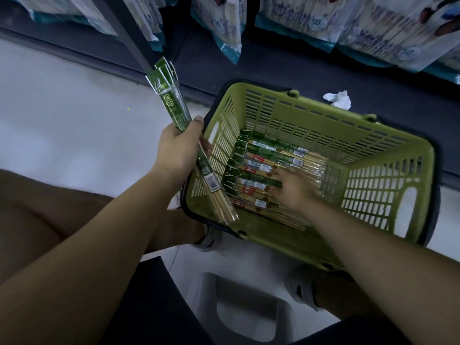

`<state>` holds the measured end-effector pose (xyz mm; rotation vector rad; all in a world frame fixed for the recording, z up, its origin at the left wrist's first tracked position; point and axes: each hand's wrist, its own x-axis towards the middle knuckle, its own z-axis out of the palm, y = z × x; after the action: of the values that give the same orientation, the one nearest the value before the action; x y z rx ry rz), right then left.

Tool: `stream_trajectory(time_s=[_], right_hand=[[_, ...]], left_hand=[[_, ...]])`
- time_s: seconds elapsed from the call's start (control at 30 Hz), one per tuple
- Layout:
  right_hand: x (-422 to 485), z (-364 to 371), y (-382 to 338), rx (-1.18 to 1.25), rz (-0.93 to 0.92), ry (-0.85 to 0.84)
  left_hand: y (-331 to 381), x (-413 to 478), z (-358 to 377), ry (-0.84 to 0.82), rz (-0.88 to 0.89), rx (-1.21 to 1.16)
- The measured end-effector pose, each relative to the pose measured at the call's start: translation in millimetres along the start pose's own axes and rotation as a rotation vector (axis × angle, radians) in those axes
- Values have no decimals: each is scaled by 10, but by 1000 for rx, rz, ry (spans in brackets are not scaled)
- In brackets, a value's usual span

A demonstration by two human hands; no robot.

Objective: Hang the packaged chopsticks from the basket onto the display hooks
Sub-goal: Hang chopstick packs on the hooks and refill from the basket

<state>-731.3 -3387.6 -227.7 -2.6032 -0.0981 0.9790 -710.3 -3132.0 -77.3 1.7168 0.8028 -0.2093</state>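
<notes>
A green plastic basket (pixel 388 192) sits on the floor before me, holding several packaged chopsticks (pixel 271 151) with green header cards, laid side by side. My left hand (pixel 178 150) grips a bundle of chopstick packs (pixel 174 109) at the basket's left rim, their green headers pointing up and away. My right hand (pixel 292 189) reaches into the basket, blurred, its fingers spread on the packs there. No display hook is plainly visible.
Bagged goods marked "50" (pixel 316 18) hang along the dark shelf base at the top. A crumpled white tissue (pixel 338 98) lies behind the basket. A white plastic stool (pixel 246 312) stands under me, between my knees and grey shoes.
</notes>
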Motion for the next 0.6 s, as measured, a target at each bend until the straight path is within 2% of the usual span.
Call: stream_trajectory(time_s=[0.27, 0.43, 0.6], right_hand=[[223, 251, -15, -270, -24, -39], [211, 257, -27, -314, -38, -36], [191, 285, -47, -417, -88, -111]], left_hand=[[-32, -4, 27, 44, 0, -10], [-48, -34, 25, 0, 51, 61], [-62, -25, 23, 3, 42, 55]])
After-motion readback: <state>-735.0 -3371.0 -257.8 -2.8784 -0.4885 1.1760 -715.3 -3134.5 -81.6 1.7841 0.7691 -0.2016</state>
